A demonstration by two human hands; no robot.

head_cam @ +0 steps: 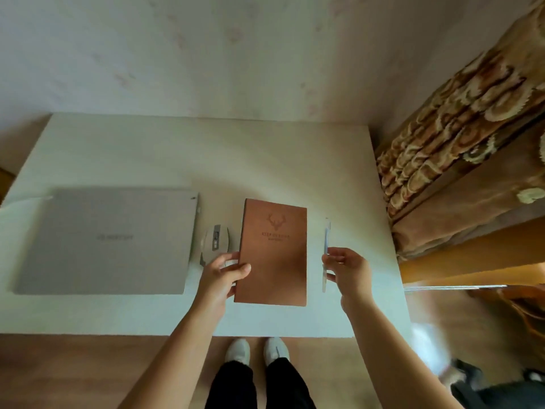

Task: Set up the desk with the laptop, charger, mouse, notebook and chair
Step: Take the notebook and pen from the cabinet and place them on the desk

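A brown notebook (272, 252) with a deer emblem lies on the white desk (206, 160), right of centre. My left hand (225, 274) grips its lower left edge, thumb on the cover. A closed grey laptop (109, 240) lies flat at the left. Between laptop and notebook sits a grey mouse (214, 239), partly hidden by my left hand. Right of the notebook, my right hand (346, 270) pinches a thin pale pen (326, 240) that points away from me. No charger or chair shows clearly.
A bed with a brown patterned blanket (460, 137) stands close to the desk's right edge. The wall (236, 54) runs behind the desk. My feet stand at the desk's front edge on the wooden floor. Dark blurred objects lie at the lower right.
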